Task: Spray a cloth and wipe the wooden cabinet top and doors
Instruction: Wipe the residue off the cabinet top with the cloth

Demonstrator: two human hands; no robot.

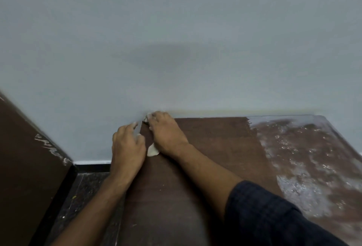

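Wiping the far left corner of the wooden cabinet top [205, 147], hard against the grey wall [176, 30]. Right hand [166, 134] pressed palm-down on the cloth [152, 150], fingers bent over it and gripping it at the corner; only a pale tail of cloth visible at the heel of the hand and a scrap past the fingertips. Left hand [127, 147] just beside the right, draped over the cabinet's left edge with fingers curled down around it, apparently bracing; holding no separate item. For a good result: keep flat, even pressure through the right palm, work the cloth right into the wall seam, then draw overlapping strokes toward the right. Keep the left hand firm on the edge for steadiness. Surface near and below the hands: dark, uniform brown, matt. Surface well to the right of the right hand: covered in whitish, patchy residue or dust with glinting specks, boundary sharp and roughly straight; judged as the portion yet to be wiped. Doors not in view; spray bottle not in view. Left of the left hand: dark floor [88, 196] and a brown panel [29, 157] with white scuffs on its edge.
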